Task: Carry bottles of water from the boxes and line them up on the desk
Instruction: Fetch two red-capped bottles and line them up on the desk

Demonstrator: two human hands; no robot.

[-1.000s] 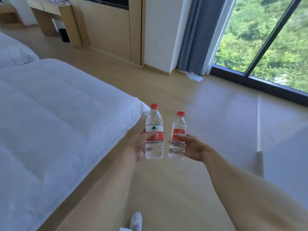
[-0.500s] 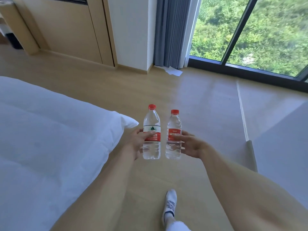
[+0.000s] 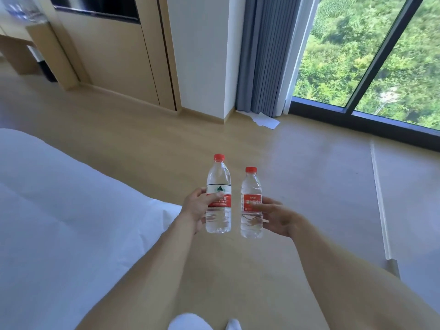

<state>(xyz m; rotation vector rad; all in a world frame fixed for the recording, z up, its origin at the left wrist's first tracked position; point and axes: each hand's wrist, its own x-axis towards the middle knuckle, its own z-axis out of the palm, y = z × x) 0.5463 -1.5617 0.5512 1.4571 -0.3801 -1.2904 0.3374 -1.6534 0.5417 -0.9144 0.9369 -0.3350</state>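
Note:
I carry two clear water bottles upright in front of me, above the wooden floor. My left hand (image 3: 196, 207) grips the taller bottle (image 3: 219, 184), which has a red cap and a red and white label. My right hand (image 3: 277, 216) holds the shorter bottle (image 3: 251, 186), also red-capped with a red label, fingers wrapped around its lower half. The bottles stand side by side with a small gap between them. A wooden desk (image 3: 14, 44) shows at the far upper left, with blurred clear bottles (image 3: 22, 9) on top. No boxes are in view.
A white bed (image 3: 59, 222) fills the left. Ahead are wooden wall panels (image 3: 114, 63), a white pillar (image 3: 202, 55), a grey curtain (image 3: 264, 55) and a floor-to-ceiling window (image 3: 369, 55). A white paper (image 3: 266, 121) lies by the curtain. Another white bed corner (image 3: 423, 234) sits at the right.
The view has swung and moved forward along the bed; the desk reappears at the upper left. Both hands keep the bottles upright, still side by side.

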